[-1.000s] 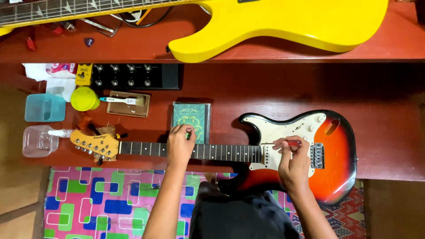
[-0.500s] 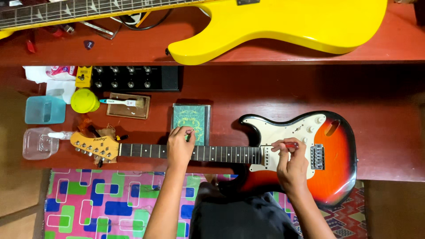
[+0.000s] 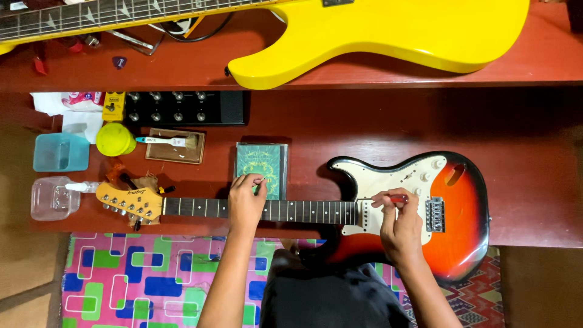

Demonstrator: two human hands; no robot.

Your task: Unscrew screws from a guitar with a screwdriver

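while the sunburst electric guitar (image 3: 461, 212) lies flat across the red tabletop (image 3: 364, 127), i see my left hand (image 3: 246, 203) curled down on its neck (image 3: 273, 211), fingers pressing the strings near the middle frets. my right hand (image 3: 401, 225) pinches a small red tool (image 3: 398, 198) over the white pickguard (image 3: 395, 182). a green booklet (image 3: 262, 164) sits just above the neck.

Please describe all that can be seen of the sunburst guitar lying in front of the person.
The sunburst electric guitar lies flat on the red-brown wooden table, neck pointing left. Its glossy body fades from orange-red to black, with a white pickguard, white knobs and a metal bridge. The dark fretboard ends in a pale wooden headstock with tuners. The left hand rests on the neck; the right hand holds a small red thing over the pickups.
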